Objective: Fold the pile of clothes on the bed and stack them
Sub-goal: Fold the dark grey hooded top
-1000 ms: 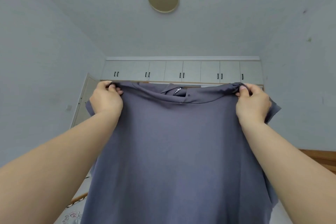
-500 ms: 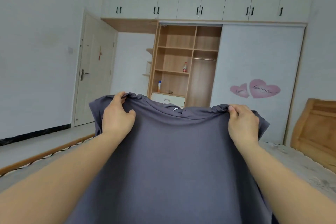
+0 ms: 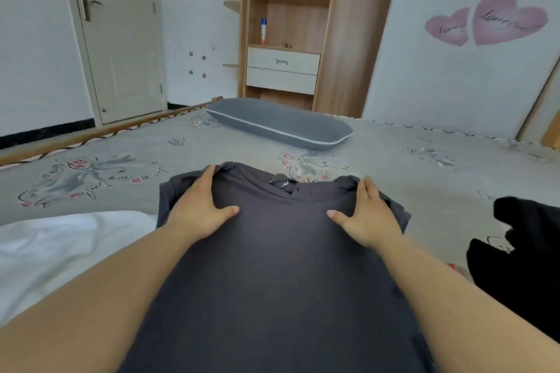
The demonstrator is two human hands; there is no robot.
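L hand (image 3: 197, 209) & R hand (image 3: 368, 215) pinch grey shirt (image 3: 272, 266) shoulders; lay flat on bed (image 3: 121, 160), smooth b4 folding

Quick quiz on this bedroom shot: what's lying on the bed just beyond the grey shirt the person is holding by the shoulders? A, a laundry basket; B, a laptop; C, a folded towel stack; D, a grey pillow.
D: a long grey pillow with pale piping lies on the patterned bed past the collar of the grey shirt, which the left hand and right hand grip at the shoulders.
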